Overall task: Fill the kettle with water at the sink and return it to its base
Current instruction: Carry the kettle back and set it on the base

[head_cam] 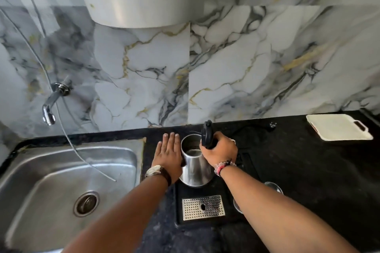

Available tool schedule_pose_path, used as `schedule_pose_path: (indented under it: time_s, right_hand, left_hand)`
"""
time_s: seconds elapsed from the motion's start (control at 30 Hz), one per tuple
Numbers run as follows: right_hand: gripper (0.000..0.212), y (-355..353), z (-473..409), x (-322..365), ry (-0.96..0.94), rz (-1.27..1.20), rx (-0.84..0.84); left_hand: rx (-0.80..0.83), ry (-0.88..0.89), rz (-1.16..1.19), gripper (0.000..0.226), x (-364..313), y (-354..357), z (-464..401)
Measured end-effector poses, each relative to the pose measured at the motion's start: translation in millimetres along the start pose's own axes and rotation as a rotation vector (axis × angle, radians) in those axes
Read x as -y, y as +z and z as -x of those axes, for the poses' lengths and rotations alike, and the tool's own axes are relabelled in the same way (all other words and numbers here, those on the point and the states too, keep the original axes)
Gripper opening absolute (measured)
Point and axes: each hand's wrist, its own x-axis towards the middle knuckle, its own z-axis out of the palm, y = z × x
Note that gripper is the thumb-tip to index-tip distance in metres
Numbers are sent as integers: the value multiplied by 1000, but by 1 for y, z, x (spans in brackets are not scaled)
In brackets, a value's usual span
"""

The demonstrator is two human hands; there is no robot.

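Observation:
A steel kettle stands on the black counter just right of the sink, its black lid flipped up so the inside shows. My right hand is closed around the kettle's black handle on its right side. My left hand rests flat, fingers together, against the kettle's left wall. The tap juts from the marble wall above the sink's back left. The kettle's base is hidden under the kettle; I cannot tell whether the kettle sits on it.
A black tray with a perforated metal grate lies in front of the kettle. A glass is partly hidden behind my right forearm. A white tray sits far right, a plug near the wall. A thin hose droops over the sink.

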Motion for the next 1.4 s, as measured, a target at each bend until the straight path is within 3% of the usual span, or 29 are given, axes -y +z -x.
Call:
schedule_pose_path:
  time_s: [0.27,0.57,0.87,1.0,1.1,1.17,1.3,1.4]
  right_hand:
    - [37,-20,-34,-75,-49,-82,45]
    - [36,-2,-21,-110,4,-193,113]
    - [42,3,-12,-123,-53,-128,209]
    - [58,-2,-5,-119,-130,-77,271]
    - [104,-11,9,-123,-249,65,346]
    - [123,-15,17,-113,-302,87,448]
    - [125,-13,24,-92,-411,223,595]
    - [123,-19,23,-91,-393,327,610]
  left_hand:
    - [48,-58,5,85,-74,17,-26]
    - [64,-105,-2,89,-86,44,-25]
    - [159,-163,31,91,-89,65,-9]
    - [190,-191,28,90,-82,70,-3]
    - [237,-152,33,91,-83,70,0]
    - [255,-123,42,94,-78,68,2]
    - [256,-132,92,96,-69,57,3]
    - [183,-102,115,100,-71,42,-3]
